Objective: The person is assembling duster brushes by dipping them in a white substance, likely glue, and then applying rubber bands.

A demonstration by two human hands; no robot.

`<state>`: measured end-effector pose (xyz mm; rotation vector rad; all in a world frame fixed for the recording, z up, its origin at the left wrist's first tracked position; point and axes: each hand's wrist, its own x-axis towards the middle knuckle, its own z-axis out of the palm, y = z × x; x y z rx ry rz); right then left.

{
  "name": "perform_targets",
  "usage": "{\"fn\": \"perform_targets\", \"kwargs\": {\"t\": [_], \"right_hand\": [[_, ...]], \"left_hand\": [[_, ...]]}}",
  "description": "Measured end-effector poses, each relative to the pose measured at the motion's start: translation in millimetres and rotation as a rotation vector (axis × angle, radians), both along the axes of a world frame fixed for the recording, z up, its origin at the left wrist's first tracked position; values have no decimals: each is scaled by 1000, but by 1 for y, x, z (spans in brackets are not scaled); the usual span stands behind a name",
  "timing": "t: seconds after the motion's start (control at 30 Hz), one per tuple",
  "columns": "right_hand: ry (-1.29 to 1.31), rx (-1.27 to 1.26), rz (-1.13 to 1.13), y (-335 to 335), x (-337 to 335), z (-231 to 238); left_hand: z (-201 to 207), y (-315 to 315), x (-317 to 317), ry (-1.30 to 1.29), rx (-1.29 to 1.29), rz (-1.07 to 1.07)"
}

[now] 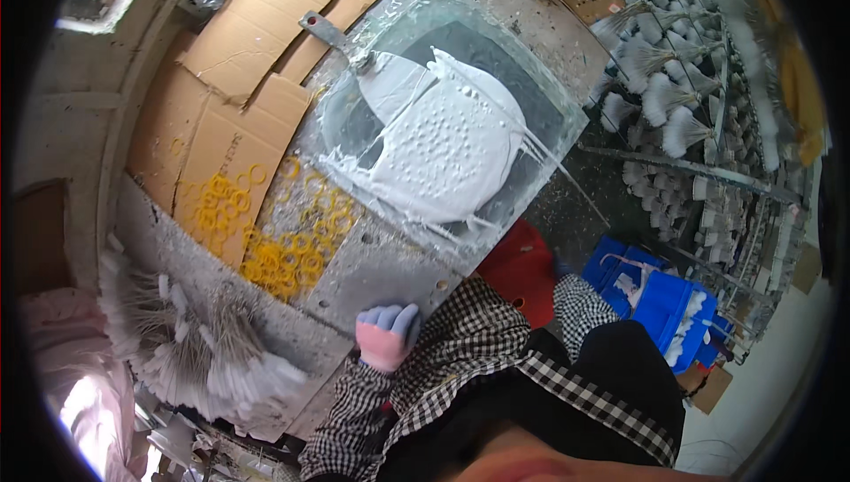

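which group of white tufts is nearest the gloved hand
The group at lower left, below the yellow rings; other tufts are on the right-hand rack.

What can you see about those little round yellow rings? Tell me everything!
The little round yellow rings are thin with open middles, maybe plastic or rubber. They overlap loosely, some on brown cardboard, others heaped thicker on the spattered grey work surface. The pink-and-lavender gloved left hand nearby isn't touching them.

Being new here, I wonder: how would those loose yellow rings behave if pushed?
The yellow rings would probably slide apart, since they lie loose in a pile. Each seems light, being thin with an open middle. Rolling seems less likely, as many lie flat.
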<state>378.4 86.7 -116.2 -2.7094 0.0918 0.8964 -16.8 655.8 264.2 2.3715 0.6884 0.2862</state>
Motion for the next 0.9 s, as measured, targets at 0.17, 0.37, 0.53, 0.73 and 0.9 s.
{"fn": "perform_targets", "kwargs": {"t": [0.17,0.37,0.53,0.73,0.9], "right_hand": [[136,-255,199,104,-51,-8],[1146,102,35,292,12,56],[1061,213,320,273,52,80],[367,164,1280,222,45,241],[-185,712,1502,285,61,548]], "left_hand": [[4,5,29,25,149,-12],[1,-41,15,8,251,129],[16,-51,41,-49,312,75],[29,-86,17,34,332,166],[39,-110,5,-43,381,188]]}}
